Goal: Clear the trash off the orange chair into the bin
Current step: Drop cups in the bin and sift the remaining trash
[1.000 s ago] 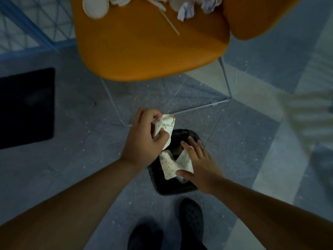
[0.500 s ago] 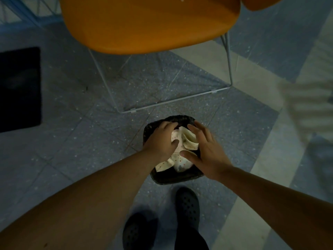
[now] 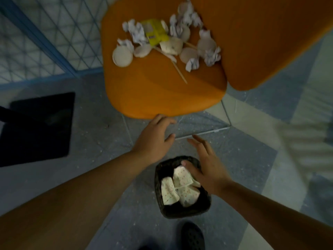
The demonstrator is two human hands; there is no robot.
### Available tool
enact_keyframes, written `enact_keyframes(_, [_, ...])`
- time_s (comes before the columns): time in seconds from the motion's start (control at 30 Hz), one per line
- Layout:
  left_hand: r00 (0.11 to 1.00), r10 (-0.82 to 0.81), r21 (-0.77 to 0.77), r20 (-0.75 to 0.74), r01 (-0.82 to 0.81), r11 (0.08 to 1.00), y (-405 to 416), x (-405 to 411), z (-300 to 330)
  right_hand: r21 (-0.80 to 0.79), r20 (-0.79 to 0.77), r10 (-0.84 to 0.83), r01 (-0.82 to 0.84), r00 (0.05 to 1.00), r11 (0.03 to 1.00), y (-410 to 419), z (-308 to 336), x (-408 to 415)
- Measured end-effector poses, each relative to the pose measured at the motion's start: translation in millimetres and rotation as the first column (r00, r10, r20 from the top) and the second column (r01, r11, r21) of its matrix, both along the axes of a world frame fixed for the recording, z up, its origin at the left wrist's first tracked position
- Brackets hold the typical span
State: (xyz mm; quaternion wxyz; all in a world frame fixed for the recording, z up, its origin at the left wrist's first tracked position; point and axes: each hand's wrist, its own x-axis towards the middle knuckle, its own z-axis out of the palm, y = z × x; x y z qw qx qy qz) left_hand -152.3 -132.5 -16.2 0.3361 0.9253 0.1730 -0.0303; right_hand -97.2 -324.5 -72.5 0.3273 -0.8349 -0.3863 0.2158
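The orange chair (image 3: 162,94) stands ahead with a heap of trash on its seat: crumpled paper balls (image 3: 137,32), a yellow wrapper (image 3: 155,32), flattened paper cups (image 3: 122,55) and a wooden stick (image 3: 179,71). A small black bin (image 3: 159,179) sits on the floor near my feet, with crumpled spotted paper cups (image 3: 180,186) inside. My left hand (image 3: 153,139) is empty, fingers relaxed, just below the seat's front edge. My right hand (image 3: 205,166) is empty too, fingers spread above the bin's far right rim.
A blue wire-mesh panel (image 3: 54,38) stands at the back left. A black mat (image 3: 37,127) lies on the floor to the left. The chair's thin metal frame (image 3: 203,132) runs along the floor between the hands and the chair. My black shoe (image 3: 192,235) is by the bin.
Both hands pushed the spotted cups into the bin, let go and have lifted away toward the chair. The view has tilted up, so the trash on the seat shows again.
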Motion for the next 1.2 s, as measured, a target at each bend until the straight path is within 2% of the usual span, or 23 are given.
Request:
enact_keyframes(0.23, [0.983, 0.067, 0.116, 0.171, -0.088, 0.989, 48.3, 60.7, 72.8, 0.156, 0.088, 0.024, -0.038, 0.996, 0.987, 49.7, 66.6, 58.0])
enact_keyframes(0.53, [0.945, 0.120, 0.170, 0.303, -0.178, 0.969, 142.1, 127.4, 71.9, 0.248, 0.173, -0.012, -0.031, 0.985, 0.968, 132.8, 73.4, 131.8])
enact_keyframes(0.67, [0.932, 0.142, 0.191, 0.333, -0.214, 0.958, 201.8, 155.2, 56.0, 0.222, 0.159, -0.045, 0.008, 0.986, 0.975, 185.7, 60.5, 162.6])
enact_keyframes(0.8, [0.931, 0.164, 0.131, 0.325, -0.216, 0.968, 254.1, 188.8, 41.9, 0.226, 0.192, -0.069, 0.024, 0.979, 0.974, 241.8, 49.6, 196.4])
enact_keyframes(0.93, [0.971, 0.114, 0.082, 0.211, -0.133, 0.988, 291.2, 220.7, 22.3, 0.189, 0.197, -0.135, 0.098, 0.971, 0.977, 294.6, 44.6, 236.2])
enact_keyframes(1.0, [0.982, 0.103, 0.044, 0.161, -0.111, 0.993, 304.1, 233.9, 8.6, 0.145, 0.216, -0.159, 0.129, 0.963, 0.981, 316.6, 45.5, 252.9])
enact_keyframes(1.1, [0.985, 0.054, 0.001, 0.164, -0.054, 0.999, 318.2, 251.5, -17.0, 0.064, 0.257, -0.168, 0.157, 0.952, 0.986, 345.8, 46.3, 275.1])
enact_keyframes(1.2, [0.988, 0.076, -0.010, 0.135, -0.075, 0.997, 318.9, 258.6, -22.7, -0.084, 0.286, -0.155, 0.186, 0.946, 0.979, 363.3, 38.8, 289.3])
